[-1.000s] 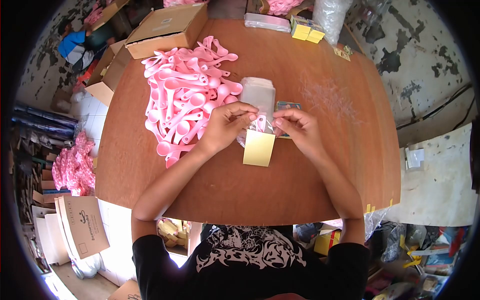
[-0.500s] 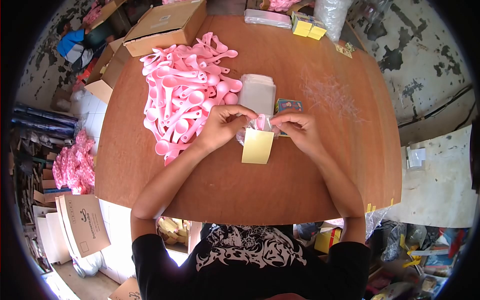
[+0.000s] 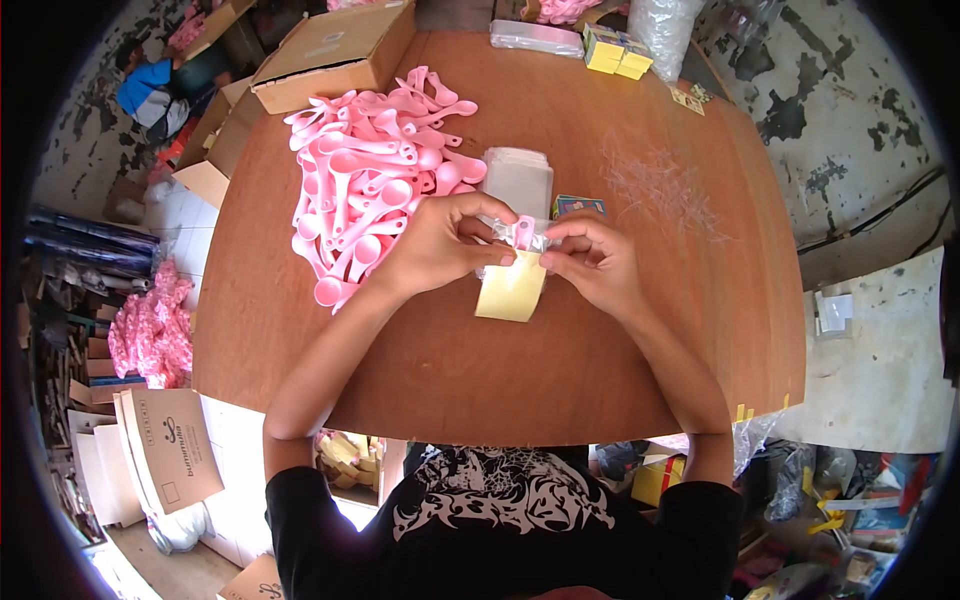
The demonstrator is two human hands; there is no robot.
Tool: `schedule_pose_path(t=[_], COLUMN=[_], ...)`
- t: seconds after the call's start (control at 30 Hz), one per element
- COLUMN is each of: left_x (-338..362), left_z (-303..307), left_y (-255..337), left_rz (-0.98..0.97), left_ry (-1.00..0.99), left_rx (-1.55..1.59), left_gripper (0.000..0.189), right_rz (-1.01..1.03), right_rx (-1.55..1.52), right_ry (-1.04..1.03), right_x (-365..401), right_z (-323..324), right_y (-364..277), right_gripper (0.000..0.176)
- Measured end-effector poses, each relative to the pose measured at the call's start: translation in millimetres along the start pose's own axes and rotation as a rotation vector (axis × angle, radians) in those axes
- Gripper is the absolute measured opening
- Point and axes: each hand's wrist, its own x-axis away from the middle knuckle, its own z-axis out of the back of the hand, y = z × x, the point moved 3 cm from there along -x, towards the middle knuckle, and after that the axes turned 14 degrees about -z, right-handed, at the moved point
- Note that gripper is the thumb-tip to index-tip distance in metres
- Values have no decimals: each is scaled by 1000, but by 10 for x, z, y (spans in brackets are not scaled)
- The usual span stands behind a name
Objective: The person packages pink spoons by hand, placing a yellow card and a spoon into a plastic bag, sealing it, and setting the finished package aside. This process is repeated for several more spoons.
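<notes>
a small clear bag [image 3: 512, 290] sits near the middle of the round wooden table [image 3: 500, 380], held between both hands. its lower part is filled by a flat pale yellow card, tilted slightly so its bottom edge swings toward 7 o'clock. at its top the film is crumpled and glossy, and the handle of a pink spoon [image 3: 523, 232] pokes up out of the mouth, with a small hole showing in it.

the left hand [image 3: 440, 245] comes in from 9 o'clock, thumb and fingers pinched on the upper left edge of the bag. the right hand [image 3: 590, 262] comes in from 3 o'clock, its fingertips closed on the upper right edge. the two thumbs nearly meet over the top of the card.

from the bag, a loose heap of pink spoons [image 3: 365, 165] spreads at 10 to 11 o'clock, the nearest ones just beside the left hand. a stack of clear bags [image 3: 518, 178] lies at 12 o'clock, close behind the hands. a small printed box [image 3: 578, 205] lies at 1 o'clock, partly covered by the right hand. thin clear shreds [image 3: 655, 185] are scattered at 2 o'clock. a cardboard box [image 3: 335, 50] rests on the far edge at 11 o'clock, and yellow boxes [image 3: 615, 55] at 1 o'clock.

the bowl of the spoon inside the bag is hidden by fingers and creased film. whether the bag rests on the table or is lifted cannot be told. the print on the small box is too small to read.
</notes>
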Motion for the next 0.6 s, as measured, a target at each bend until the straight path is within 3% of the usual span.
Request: schedule_pose_path(t=[0.07, 0.17, 0.2, 0.23, 0.33, 0.4, 0.43, 0.47, 0.5, 0.53, 0.57, 0.6], left_x=[51, 549, 831, 1229, 2722, 3263, 3801, 4435, 5000, 5666, 5908, 6163], left_z=[154, 524, 732, 990, 1688, 1509, 1551, 1669, 1670, 1791, 1794, 1746], left_y=[290, 908, 1088, 1185, 1570, 1733, 1612, 1453, 1076, 580, 232, -86], left_rz=[-54, -155, -265, -402, -419, -252, 7, 454, 407, 438, 466, 473], left_ry=[-32, 145, 224, 383, 1383, 1658, 1831, 1795, 1573, 1441, 1312, 1319], left_rx=[-77, -121, -269, -309, -941, -1243, -1246, -1388, -1445, -1274, -1105, -1107], left_gripper=[29, 31, 32, 33, 33, 33, 40, 41, 43, 46, 48, 48], right_rz=[-19, -60, -81, -81, -58, -67, -74, -88, -92, -92, -91, -93], right_rx=[-77, -160, -167, -172, -113, -114, -107, -121, -124, -100, -74, -75], right_ry=[17, 31, 28, 31, 66, 85, 97, 126, 128, 108, 84, 74], right_x=[30, 21, 11, -3, -37, -61, -63, -65, -72, -86, -99, -109], right_z=[0, 70, 104, 139, 225, 261, 265, 249, 249, 250, 233, 200], right_y=[-81, -149, -154, -156, -156, -142, -141, -159, -135, -110, -97, -104], right_gripper=[24, 28, 29, 29, 25, 24, 24, 22, 22, 19, 16, 16])
